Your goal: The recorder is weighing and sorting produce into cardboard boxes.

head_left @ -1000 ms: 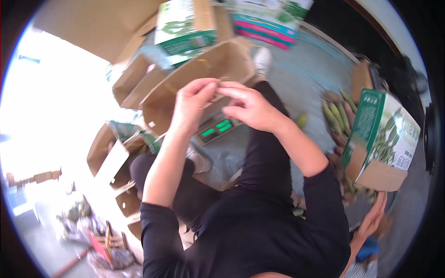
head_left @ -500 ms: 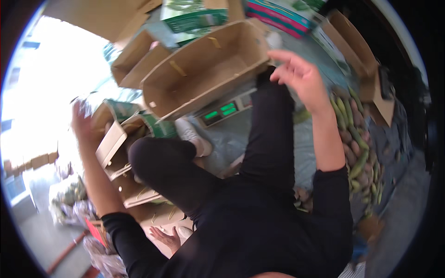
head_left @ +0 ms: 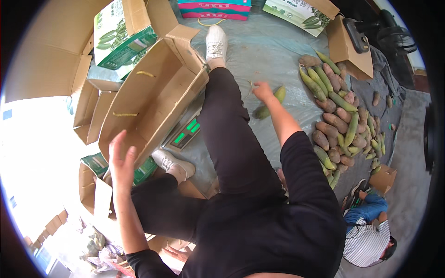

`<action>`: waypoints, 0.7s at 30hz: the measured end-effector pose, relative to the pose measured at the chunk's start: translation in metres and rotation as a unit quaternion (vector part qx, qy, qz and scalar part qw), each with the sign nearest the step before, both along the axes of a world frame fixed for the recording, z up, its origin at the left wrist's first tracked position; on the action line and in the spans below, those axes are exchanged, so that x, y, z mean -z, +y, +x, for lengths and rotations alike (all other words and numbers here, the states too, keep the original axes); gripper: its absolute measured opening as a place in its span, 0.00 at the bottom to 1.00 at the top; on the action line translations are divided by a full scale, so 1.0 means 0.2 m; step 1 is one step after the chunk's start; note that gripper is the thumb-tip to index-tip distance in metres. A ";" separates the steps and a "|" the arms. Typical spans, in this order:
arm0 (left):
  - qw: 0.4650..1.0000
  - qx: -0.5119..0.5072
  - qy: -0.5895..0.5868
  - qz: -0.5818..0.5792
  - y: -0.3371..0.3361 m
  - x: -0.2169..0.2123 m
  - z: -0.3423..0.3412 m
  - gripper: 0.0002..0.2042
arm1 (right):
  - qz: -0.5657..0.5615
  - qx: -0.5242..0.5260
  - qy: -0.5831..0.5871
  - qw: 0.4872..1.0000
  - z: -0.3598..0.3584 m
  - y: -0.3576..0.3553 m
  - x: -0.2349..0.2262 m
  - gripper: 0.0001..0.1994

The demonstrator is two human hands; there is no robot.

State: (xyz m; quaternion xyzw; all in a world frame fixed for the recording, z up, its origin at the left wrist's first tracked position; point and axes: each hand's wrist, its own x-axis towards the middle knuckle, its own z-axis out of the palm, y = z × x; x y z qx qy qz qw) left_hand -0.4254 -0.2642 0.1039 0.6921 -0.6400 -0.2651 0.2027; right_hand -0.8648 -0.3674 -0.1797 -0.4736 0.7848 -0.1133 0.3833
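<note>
At the left, the left hand [head_left: 121, 160] is spread flat, fingers apart, against the near edge of an open cardboard box [head_left: 153, 95] lying on its side over a scale [head_left: 184, 134]. Further right, on the grey floor sheet [head_left: 269, 51], the right hand [head_left: 262, 91] closes on a green husked cob [head_left: 279, 94], short of the heaped pile of cobs [head_left: 340, 120] at the sheet's right edge.

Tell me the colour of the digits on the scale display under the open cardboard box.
Green, glowing digits on the flat scale's display, seen in the head view.
</note>
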 end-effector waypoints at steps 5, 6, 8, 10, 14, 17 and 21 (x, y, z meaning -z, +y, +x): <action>0.998 0.015 -0.057 0.023 -0.07 0.03 -0.14 0.22 | 0.010 -0.053 0.062 0.997 -0.02 0.04 0.27 0.23; 0.998 0.020 -0.057 0.019 -0.08 0.05 -0.15 0.22 | 0.014 -0.032 0.059 0.998 -0.03 0.06 0.32 0.25; 0.999 0.001 -0.038 0.034 -0.10 0.08 -0.17 0.22 | 0.014 -0.012 0.053 0.998 -0.01 0.08 0.35 0.27; 0.999 -0.006 -0.038 0.030 -0.11 0.07 -0.19 0.21 | 0.042 -0.048 0.112 0.992 0.03 0.10 0.35 0.20; 0.999 0.007 -0.033 -0.005 -0.15 0.05 -0.23 0.20 | 0.060 -0.024 0.097 0.993 0.02 0.09 0.27 0.20; 0.997 0.042 -0.038 -0.052 -0.17 0.00 -0.28 0.20 | 0.030 0.027 0.068 0.997 -0.03 0.08 0.15 0.21; 0.983 0.112 -0.081 -0.121 -0.20 -0.08 -0.38 0.22 | -0.244 0.005 -0.221 0.944 0.09 0.05 -0.52 0.21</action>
